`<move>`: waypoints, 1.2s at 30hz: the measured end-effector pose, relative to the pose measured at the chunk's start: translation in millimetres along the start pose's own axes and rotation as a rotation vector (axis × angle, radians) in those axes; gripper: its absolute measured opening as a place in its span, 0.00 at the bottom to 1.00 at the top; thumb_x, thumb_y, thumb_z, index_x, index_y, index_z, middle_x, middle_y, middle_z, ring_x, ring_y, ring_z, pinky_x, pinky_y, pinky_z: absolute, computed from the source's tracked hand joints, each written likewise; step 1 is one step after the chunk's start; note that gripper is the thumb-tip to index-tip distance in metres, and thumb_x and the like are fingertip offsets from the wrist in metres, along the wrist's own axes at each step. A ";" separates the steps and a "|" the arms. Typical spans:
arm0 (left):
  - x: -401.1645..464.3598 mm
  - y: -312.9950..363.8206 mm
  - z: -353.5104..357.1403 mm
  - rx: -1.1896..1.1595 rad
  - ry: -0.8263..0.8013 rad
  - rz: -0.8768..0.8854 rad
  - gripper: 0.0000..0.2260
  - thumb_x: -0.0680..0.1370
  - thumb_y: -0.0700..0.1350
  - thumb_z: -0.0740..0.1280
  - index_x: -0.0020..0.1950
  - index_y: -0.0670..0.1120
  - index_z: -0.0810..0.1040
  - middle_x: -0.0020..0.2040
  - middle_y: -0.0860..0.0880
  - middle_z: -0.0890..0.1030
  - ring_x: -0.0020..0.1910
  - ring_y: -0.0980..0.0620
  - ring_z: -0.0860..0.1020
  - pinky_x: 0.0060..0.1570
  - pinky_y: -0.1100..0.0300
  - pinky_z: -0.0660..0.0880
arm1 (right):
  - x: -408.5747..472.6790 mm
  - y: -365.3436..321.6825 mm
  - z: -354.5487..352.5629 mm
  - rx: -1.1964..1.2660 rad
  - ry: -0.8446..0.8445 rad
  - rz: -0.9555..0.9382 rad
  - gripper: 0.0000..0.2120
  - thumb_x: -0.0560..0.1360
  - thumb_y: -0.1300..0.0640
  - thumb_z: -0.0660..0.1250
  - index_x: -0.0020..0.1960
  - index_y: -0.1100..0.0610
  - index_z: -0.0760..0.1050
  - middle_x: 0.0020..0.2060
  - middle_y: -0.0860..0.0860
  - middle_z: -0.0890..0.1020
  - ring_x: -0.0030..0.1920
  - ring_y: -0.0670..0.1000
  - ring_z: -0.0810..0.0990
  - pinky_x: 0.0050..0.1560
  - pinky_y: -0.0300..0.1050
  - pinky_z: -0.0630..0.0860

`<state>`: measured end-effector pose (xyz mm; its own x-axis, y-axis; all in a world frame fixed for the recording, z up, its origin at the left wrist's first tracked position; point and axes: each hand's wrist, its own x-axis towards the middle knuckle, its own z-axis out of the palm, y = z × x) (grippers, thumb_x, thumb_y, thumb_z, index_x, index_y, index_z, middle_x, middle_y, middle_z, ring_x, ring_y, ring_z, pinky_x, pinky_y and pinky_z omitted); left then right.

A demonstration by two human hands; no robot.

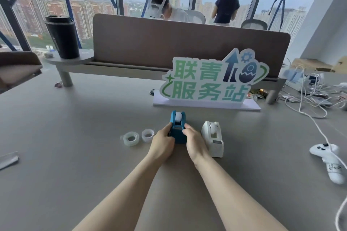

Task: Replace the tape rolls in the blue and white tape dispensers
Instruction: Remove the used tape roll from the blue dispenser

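A blue tape dispenser [178, 125] stands on the grey table [75, 137] with a whitish tape roll seated in its top. My left hand [163, 142] grips its left side and my right hand [195, 142] grips its right side, both near the cutter end. Just to the right stands a white tape dispenser [213, 138], also with a roll in it, partly behind my right hand. Two clear tape rolls lie to the left: a larger roll [131, 138] lying flat and a smaller roll [147, 135] beside it.
A green-lettered sign [210, 82] on a white base stands behind the dispensers. A white controller [328, 159] and tangled white cables [309, 95] lie at the right. A black tumbler [62, 36] sits on a raised shelf at back left. Two people are beyond the brown divider [187, 43].
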<state>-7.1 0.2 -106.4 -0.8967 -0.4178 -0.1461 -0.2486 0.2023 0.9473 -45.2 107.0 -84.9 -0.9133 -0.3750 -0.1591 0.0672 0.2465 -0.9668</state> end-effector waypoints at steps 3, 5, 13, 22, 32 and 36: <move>-16.0 -7.6 0.2 0.006 0.016 0.015 0.34 0.64 0.36 0.56 0.71 0.52 0.72 0.63 0.53 0.81 0.63 0.54 0.77 0.66 0.56 0.72 | -15.2 5.3 -3.2 0.016 -0.006 0.010 0.23 0.80 0.59 0.54 0.74 0.57 0.64 0.72 0.51 0.69 0.70 0.47 0.66 0.71 0.42 0.60; -37.4 -8.1 0.4 0.016 0.044 0.030 0.32 0.67 0.35 0.57 0.68 0.55 0.75 0.58 0.57 0.83 0.59 0.56 0.78 0.63 0.60 0.73 | -30.5 8.3 -7.2 0.021 -0.016 -0.005 0.22 0.80 0.60 0.53 0.73 0.57 0.66 0.70 0.50 0.72 0.68 0.45 0.68 0.68 0.40 0.61; -124.5 -20.2 3.5 0.014 0.131 0.119 0.27 0.70 0.36 0.62 0.50 0.71 0.79 0.46 0.58 0.87 0.52 0.55 0.83 0.59 0.56 0.76 | -103.0 29.8 -19.4 -0.004 -0.024 -0.090 0.18 0.75 0.58 0.57 0.40 0.38 0.81 0.42 0.33 0.83 0.52 0.35 0.78 0.61 0.36 0.71; -183.0 -36.7 7.4 0.012 0.172 0.172 0.20 0.72 0.35 0.68 0.60 0.53 0.82 0.49 0.62 0.84 0.48 0.72 0.80 0.49 0.78 0.73 | -165.8 50.4 -26.8 -0.127 0.006 -0.203 0.17 0.70 0.60 0.60 0.53 0.46 0.81 0.45 0.40 0.85 0.48 0.36 0.81 0.49 0.29 0.72; -173.8 -30.2 -9.1 -0.179 -0.013 0.120 0.18 0.71 0.38 0.65 0.56 0.54 0.81 0.52 0.53 0.87 0.55 0.55 0.83 0.55 0.57 0.78 | -141.3 22.3 -35.1 -0.470 -0.029 -0.286 0.23 0.75 0.58 0.62 0.70 0.49 0.70 0.66 0.46 0.75 0.64 0.47 0.75 0.63 0.41 0.71; -159.8 -23.7 -9.8 -0.180 0.003 0.110 0.18 0.69 0.40 0.63 0.54 0.55 0.82 0.50 0.54 0.87 0.50 0.57 0.84 0.49 0.62 0.76 | -115.4 6.5 -30.5 -0.842 -0.140 -0.288 0.24 0.72 0.55 0.64 0.69 0.51 0.71 0.65 0.52 0.75 0.64 0.55 0.74 0.62 0.50 0.73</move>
<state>145.7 53.5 -102.7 -0.9135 -0.4050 -0.0380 -0.0794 0.0859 0.9931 48.4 179.1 -66.7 -0.7884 -0.6151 -0.0097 -0.5234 0.6789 -0.5149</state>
